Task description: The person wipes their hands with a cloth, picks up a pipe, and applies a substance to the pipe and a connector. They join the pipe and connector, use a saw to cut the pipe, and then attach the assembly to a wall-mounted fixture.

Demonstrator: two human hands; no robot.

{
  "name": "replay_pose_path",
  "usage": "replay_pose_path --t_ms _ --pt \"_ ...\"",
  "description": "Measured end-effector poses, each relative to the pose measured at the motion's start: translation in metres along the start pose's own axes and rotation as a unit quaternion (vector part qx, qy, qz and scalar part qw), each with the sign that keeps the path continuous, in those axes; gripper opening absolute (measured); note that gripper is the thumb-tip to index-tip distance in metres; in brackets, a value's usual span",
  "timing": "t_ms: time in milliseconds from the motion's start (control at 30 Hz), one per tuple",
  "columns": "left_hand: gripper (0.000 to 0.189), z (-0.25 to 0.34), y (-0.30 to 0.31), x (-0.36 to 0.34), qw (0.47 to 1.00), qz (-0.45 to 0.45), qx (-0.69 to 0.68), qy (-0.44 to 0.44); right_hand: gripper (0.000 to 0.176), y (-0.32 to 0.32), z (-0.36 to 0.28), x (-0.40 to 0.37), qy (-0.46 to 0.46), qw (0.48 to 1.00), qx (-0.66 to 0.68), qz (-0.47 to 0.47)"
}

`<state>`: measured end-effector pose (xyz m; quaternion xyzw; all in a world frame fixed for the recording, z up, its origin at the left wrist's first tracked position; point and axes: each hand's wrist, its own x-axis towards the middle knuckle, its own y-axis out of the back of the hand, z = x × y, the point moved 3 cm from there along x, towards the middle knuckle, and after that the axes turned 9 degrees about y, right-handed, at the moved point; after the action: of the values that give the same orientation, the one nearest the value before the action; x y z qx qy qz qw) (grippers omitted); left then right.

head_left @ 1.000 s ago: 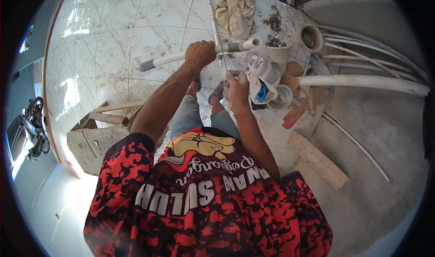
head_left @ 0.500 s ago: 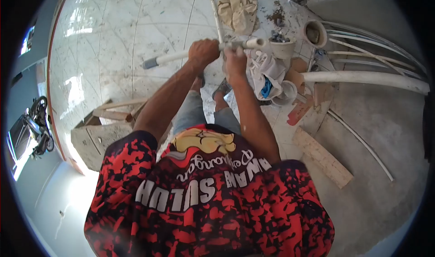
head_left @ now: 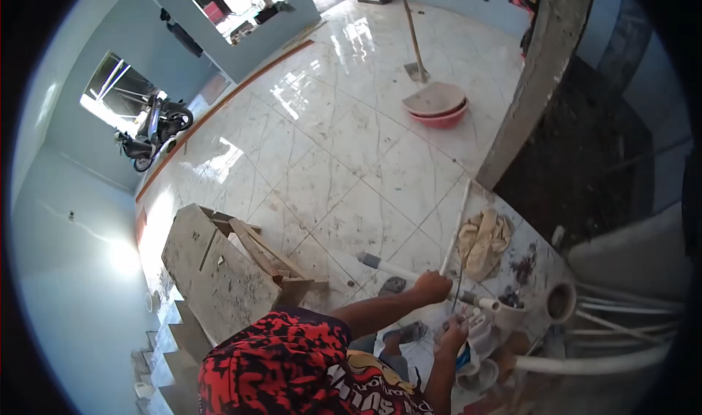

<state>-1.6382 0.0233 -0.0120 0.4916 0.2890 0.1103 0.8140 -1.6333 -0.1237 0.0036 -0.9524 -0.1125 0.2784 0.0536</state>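
My left hand (head_left: pixel 433 287) is wrapped round a white pipe (head_left: pixel 398 269) with a grey end piece. Beyond that hand, the pipe shows a grey fitting (head_left: pixel 469 298) and a short white end. Lower down and to the right, my right hand (head_left: pixel 453 332) has its fingers closed; what they hold is too small to make out. A thin dark strip (head_left: pixel 458 291) runs up from near these fingers. A long thin white pipe (head_left: pixel 457 228) reaches up the floor from beside my left hand.
A beige cloth (head_left: pixel 482 244) lies right of the long pipe. Buckets (head_left: pixel 561 302) and more pipes (head_left: pixel 592 364) are at the lower right. Left stands a wooden form (head_left: pixel 219 261). Basins (head_left: pixel 437 100) and a long-handled tool (head_left: pixel 414 42) are farther off, with a motorcycle (head_left: pixel 153 126) at left.
The view has swung up and left, showing more room. My right hand has come off the fitting and is now lower, apart from it. My left hand still grips the pipe.
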Motion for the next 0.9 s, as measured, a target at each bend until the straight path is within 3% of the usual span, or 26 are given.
replay_pose_path --t_ms 33,100,133,233,267,500,567,633,700,733,767,833,900 --pt "0.011 0.001 -0.002 -0.003 1.0 0.015 -0.003 -0.012 0.008 -0.001 0.005 0.015 0.006 1.0 0.003 -0.008" --pt "0.012 0.0 0.0 0.005 1.0 0.002 -0.011 -0.006 0.006 -0.032 -0.028 0.028 -0.091 0.994 -0.028 -0.045" --pt "0.012 -0.001 0.0 0.0 1.0 0.005 -0.012 -0.006 0.006 -0.026 -0.025 0.02 -0.089 0.995 -0.029 -0.047" --pt "0.013 -0.006 0.0 0.002 1.0 0.006 -0.008 -0.017 0.018 0.017 0.01 -0.005 -0.037 0.998 -0.017 -0.037" --pt "0.013 -0.005 -0.002 0.001 1.0 0.016 -0.014 -0.015 0.018 0.031 0.025 -0.002 -0.018 0.995 -0.097 -0.03" --pt "0.013 0.0 0.005 0.003 1.0 -0.018 -0.005 -0.02 0.01 -0.003 0.008 0.035 0.054 0.995 -0.074 -0.047" --pt "0.013 0.0 0.009 0.003 1.0 -0.029 -0.006 -0.005 0.009 0.031 0.025 0.0 -0.059 0.997 -0.037 -0.037" --pt "0.013 0.004 0.01 -0.002 0.999 -0.03 -0.003 -0.012 0.01 0.03 0.027 0.009 -0.044 0.996 -0.069 -0.032" --pt "0.013 0.003 0.003 -0.001 0.999 -0.025 -0.006 -0.026 0.011 -0.016 -0.012 0.032 0.023 0.997 -0.078 -0.019" --pt "0.013 0.004 0.0 0.001 0.999 -0.016 -0.012 -0.039 0.013 -0.024 -0.027 0.031 -0.098 0.994 -0.044 -0.03" --pt "0.013 0.001 0.001 0.004 0.999 -0.014 -0.007 -0.044 0.013 -0.017 -0.017 0.028 -0.095 0.994 -0.038 -0.029" --pt "0.014 -0.001 -0.004 0.002 1.0 0.009 0.001 -0.026 0.017 0.009 0.013 0.021 0.0 0.989 -0.139 -0.042" --pt "0.015 0.0 -0.001 -0.001 0.999 -0.045 -0.004 0.015 0.019 0.021 0.034 0.019 0.032 0.994 -0.092 -0.041"
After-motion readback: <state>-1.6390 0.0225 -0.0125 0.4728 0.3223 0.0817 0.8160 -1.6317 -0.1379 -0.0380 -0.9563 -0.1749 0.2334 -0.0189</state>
